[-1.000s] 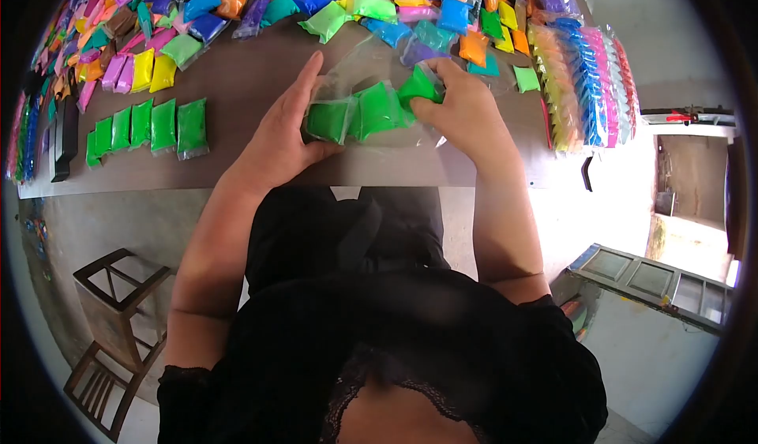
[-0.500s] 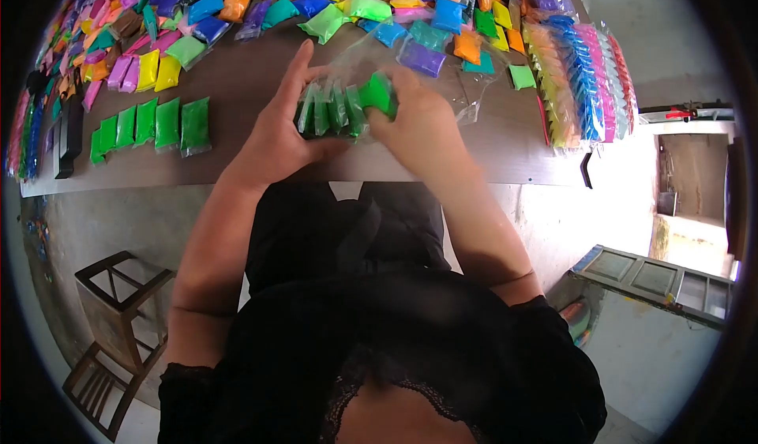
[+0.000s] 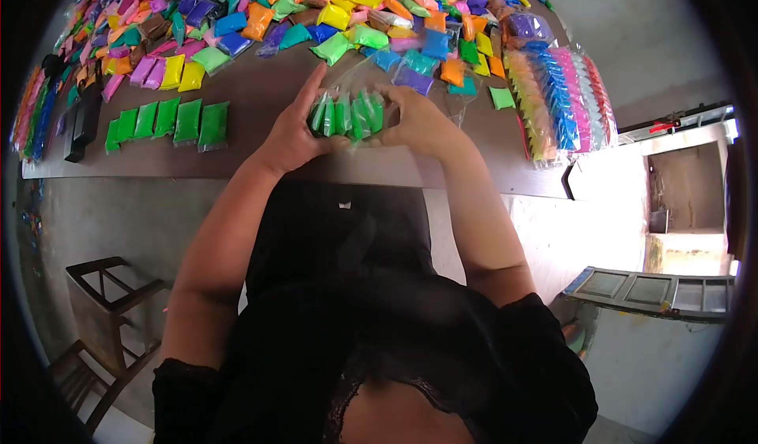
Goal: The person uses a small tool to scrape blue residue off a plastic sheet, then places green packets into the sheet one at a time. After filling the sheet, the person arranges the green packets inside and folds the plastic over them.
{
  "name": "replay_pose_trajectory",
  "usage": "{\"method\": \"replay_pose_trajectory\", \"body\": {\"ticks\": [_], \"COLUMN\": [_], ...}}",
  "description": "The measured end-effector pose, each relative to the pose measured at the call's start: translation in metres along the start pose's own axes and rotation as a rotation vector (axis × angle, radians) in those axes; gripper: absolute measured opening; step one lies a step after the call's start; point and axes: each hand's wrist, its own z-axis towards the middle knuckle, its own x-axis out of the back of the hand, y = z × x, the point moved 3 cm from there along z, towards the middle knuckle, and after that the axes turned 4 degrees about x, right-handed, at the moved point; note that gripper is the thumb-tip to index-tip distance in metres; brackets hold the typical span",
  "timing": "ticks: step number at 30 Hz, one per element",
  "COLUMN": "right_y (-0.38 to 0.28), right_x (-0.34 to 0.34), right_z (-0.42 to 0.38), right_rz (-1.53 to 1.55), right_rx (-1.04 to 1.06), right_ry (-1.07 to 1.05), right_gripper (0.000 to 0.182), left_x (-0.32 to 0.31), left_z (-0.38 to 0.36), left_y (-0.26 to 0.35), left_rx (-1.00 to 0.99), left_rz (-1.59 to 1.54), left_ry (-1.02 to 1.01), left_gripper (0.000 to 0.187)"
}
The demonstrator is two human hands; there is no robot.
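Between my two hands, near the table's front edge, stands a row of several green packets (image 3: pixel 347 116) inside a clear plastic bag. My left hand (image 3: pixel 298 132) is curved round the left end of the row, thumb along the near side. At the right end my right hand (image 3: pixel 418 122) wraps round the bag and the packets, its thumb also low in front. Clear film stretches above and to the right of the packets. More green packets (image 3: pixel 188 121) lie side by side on the table to the left of my left hand.
A heap of many-coloured packets (image 3: pixel 335 18) covers the far side of the table (image 3: pixel 260 73). Bagged rows of coloured packets (image 3: pixel 564 101) lie at the right. A black object (image 3: pixel 83 124) rests at the left edge. A wooden chair (image 3: pixel 118 310) stands lower left.
My right hand has moved from pinching a green packet at the row's right end to wrapping round that end. That packet now stands with the others. The view has shifted slightly.
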Motion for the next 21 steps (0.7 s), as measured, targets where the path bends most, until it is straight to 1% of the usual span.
{"method": "replay_pose_trajectory", "body": {"ticks": [1,2,4,5,8,10,11,13,14,16,17,19,20,21], "right_y": [0.003,0.006,0.008,0.009,0.007,-0.001,0.004,0.006,0.012,0.014,0.014,0.011,0.014,0.012], "right_x": [-0.001,-0.002,-0.006,-0.008,-0.015,-0.013,-0.015,-0.018,-0.019,-0.02,-0.021,-0.018,-0.022,-0.027], "right_z": [0.003,0.004,0.004,0.004,0.0,0.001,0.005,0.011,0.016,0.021,0.022,0.032,0.042,0.048], "right_rz": [0.005,-0.001,0.324,0.324,0.303,0.163,0.175,0.028,0.049,-0.095,-0.069,-0.05,-0.049,-0.024], "right_rx": [0.034,0.044,-0.053,-0.044,-0.007,0.137,0.14,0.411,0.415,0.544,0.548,0.466,0.514,0.529], "right_ry": [-0.042,-0.039,-0.099,-0.096,-0.076,0.028,0.021,0.081,0.071,-0.001,-0.01,-0.016,-0.011,-0.012], "right_gripper": [0.082,0.082,0.076,0.076,0.071,0.069,0.069,0.071,0.071,0.069,0.069,0.065,0.06,0.06], "left_x": [0.0,0.0,0.0,0.001,-0.001,-0.001,-0.001,-0.002,-0.002,-0.004,-0.004,0.002,0.006,0.01], "left_z": [0.001,0.001,0.001,0.001,0.0,0.001,0.001,0.0,0.001,-0.002,-0.005,-0.005,-0.007,-0.006], "left_y": [0.0,-0.001,0.0,0.001,0.005,0.008,0.007,0.006,0.005,0.008,0.007,0.007,0.004,0.008], "left_rx": [-0.004,-0.012,0.03,0.025,0.085,0.022,0.033,0.05,0.07,0.029,0.053,0.102,0.098,0.113], "left_rz": [-0.014,-0.01,0.005,0.012,0.023,0.122,0.13,0.053,0.064,0.094,0.107,0.155,0.186,0.21], "left_ry": [0.001,0.007,-0.003,0.0,-0.02,0.024,0.027,0.025,0.03,0.058,0.061,0.136,0.165,0.171], "left_gripper": [0.116,0.116,0.116,0.116,0.116,0.117,0.117,0.114,0.114,0.111,0.111,0.111,0.113,0.113]}}
